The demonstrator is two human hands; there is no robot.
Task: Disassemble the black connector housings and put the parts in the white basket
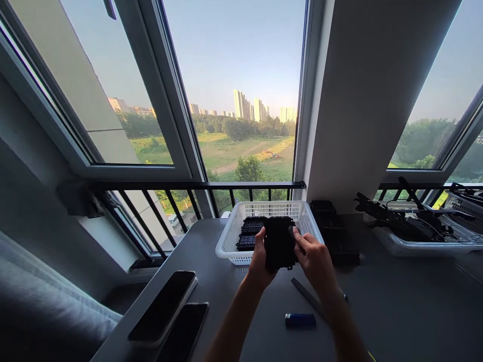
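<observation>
My left hand (260, 259) is closed on the left side of a flat, rectangular black plastic part (279, 246), thumb along its edge. The part is held up over the near rim of a white slotted plastic basket (225, 247). At the part's right edge my right hand (315, 257) is closed, its fingertips pressed against the upper right; whether a small dark piece is also between them, I cannot tell. Inside the basket lie similar black plastic parts (249, 234). Below my hands, a narrow dark flat tool (306, 294) lies partly under my right forearm.
A blue lighter-like object (300, 321) lies near the front. Two phones (164, 305) rest at the table's left edge. Black parts (334, 229) are piled right of the basket. Another white basket (418, 246) holds black pieces and wires. A black railing (196, 185) runs behind the table.
</observation>
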